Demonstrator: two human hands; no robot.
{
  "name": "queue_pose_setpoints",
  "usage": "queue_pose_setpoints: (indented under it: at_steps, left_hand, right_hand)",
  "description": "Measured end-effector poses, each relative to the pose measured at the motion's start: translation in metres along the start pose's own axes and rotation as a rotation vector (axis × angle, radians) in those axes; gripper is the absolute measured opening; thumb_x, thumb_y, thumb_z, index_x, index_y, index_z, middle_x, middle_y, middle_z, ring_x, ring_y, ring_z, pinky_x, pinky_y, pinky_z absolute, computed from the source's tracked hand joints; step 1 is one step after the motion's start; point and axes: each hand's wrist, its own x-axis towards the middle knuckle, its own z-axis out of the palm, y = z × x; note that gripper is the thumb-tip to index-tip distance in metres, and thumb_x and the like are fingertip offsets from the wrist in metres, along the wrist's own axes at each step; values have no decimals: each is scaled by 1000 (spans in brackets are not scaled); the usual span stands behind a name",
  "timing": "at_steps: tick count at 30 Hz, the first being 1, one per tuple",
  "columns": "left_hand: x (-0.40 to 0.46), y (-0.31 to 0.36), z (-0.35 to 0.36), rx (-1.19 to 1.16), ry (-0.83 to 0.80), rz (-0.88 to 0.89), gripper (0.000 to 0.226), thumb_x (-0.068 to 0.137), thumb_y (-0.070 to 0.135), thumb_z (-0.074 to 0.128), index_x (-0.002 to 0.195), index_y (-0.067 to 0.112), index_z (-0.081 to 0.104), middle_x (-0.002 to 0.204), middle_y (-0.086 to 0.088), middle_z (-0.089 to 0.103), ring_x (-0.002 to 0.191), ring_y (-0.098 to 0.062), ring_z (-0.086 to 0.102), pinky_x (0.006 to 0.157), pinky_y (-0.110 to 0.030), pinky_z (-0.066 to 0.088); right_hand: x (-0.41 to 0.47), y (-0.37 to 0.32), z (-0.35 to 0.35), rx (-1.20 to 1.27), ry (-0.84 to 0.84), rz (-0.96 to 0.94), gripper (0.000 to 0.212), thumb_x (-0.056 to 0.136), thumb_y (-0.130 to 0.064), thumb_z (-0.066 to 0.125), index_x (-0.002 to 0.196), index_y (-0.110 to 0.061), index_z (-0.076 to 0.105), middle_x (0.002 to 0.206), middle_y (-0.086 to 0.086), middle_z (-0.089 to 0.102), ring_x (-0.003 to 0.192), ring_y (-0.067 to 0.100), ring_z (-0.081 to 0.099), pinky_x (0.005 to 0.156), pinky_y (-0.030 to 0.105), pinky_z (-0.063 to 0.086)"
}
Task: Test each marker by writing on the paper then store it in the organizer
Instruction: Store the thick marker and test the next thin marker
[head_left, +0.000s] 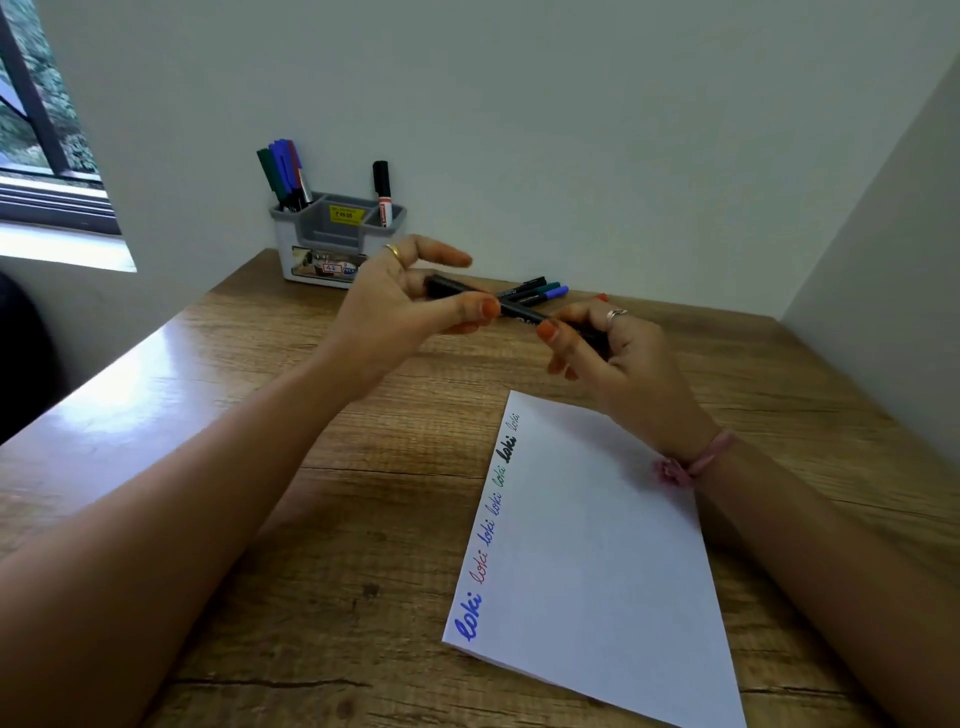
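Above the table, both hands hold one black marker (519, 310) lying roughly level. My left hand (400, 306) pinches its left end between thumb and fingers; my right hand (608, 353) grips its right end, which the fingers hide. The white paper (597, 545) lies below, with several words in different colours written along its left edge. Three loose markers (540, 291) with black, teal and blue caps lie on the table behind my hands. The grey and white organizer (332, 239) stands at the back, with several markers in its left cup and one black marker (383, 192) on the right.
The wooden table (311, 467) sits in a corner, with white walls behind and on the right. A window (41, 130) is at the far left. A pink band is on my right wrist.
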Motion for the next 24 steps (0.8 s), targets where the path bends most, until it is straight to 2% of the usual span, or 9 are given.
queue_pose_setpoints:
  at_steps: [3, 6, 9, 11, 13, 18, 21, 24]
  left_hand:
    - [5, -4, -7, -155, 143, -15, 44, 67, 11, 73, 106, 8, 52, 85, -6, 73, 86, -20, 70, 70, -25, 58]
    - [13, -9, -24, -274, 355, -16, 38, 77, 10, 71, 110, 7, 53, 99, -8, 69, 98, -20, 68, 82, -33, 56]
    - [19, -10, -39, -342, 464, 26, 29, 82, 9, 68, 106, 11, 53, 102, -10, 67, 101, -22, 66, 85, -35, 55]
    - [22, -8, -45, -323, 499, 77, 23, 84, 7, 65, 102, 13, 52, 101, -12, 66, 101, -23, 66, 83, -33, 56]
    - [26, -5, -49, -292, 549, 135, 25, 85, 6, 64, 103, 16, 50, 105, -16, 65, 100, -24, 66, 82, -34, 56]
    - [57, 6, -65, -184, 696, 273, 29, 85, 8, 66, 104, 20, 49, 97, -16, 67, 96, -25, 67, 82, -35, 56]
    - [92, 13, -76, -99, 735, 318, 25, 86, 5, 64, 102, 18, 49, 95, -15, 67, 94, -23, 67, 85, -37, 55]
    - [123, 8, -87, 151, 795, 338, 25, 84, 9, 65, 100, 21, 50, 98, -6, 65, 88, -15, 66, 85, -37, 55]
  right_hand:
    - [1, 13, -9, -262, -184, -1, 33, 83, -53, 56, 112, -40, 50, 92, -14, 66, 75, -1, 61, 65, 19, 47]
    - [-1, 27, -15, -361, -300, 12, 47, 82, -57, 55, 124, -37, 50, 114, -20, 60, 102, -7, 56, 86, 22, 47]
    - [-4, 34, -13, -365, -454, -39, 43, 85, -53, 57, 126, -38, 54, 134, -20, 50, 119, -9, 46, 97, 15, 38]
    - [-5, 34, -11, -351, -555, 5, 37, 87, -47, 58, 123, -40, 57, 139, -21, 43, 120, -18, 38, 95, 1, 27]
    - [-6, 36, -9, -337, -590, 48, 33, 87, -43, 58, 121, -41, 58, 141, -21, 42, 116, -24, 34, 92, -4, 24]
    - [-5, 39, -9, -335, -600, 60, 36, 85, -51, 54, 120, -45, 57, 141, -23, 41, 119, -22, 32, 94, -2, 22]
    - [-5, 41, -9, -337, -622, 64, 39, 84, -59, 50, 121, -49, 54, 141, -28, 36, 123, -18, 32, 97, 6, 25]
    - [-5, 43, -10, -324, -621, 63, 38, 84, -62, 50, 121, -53, 53, 143, -30, 34, 128, -16, 30, 102, 10, 24]
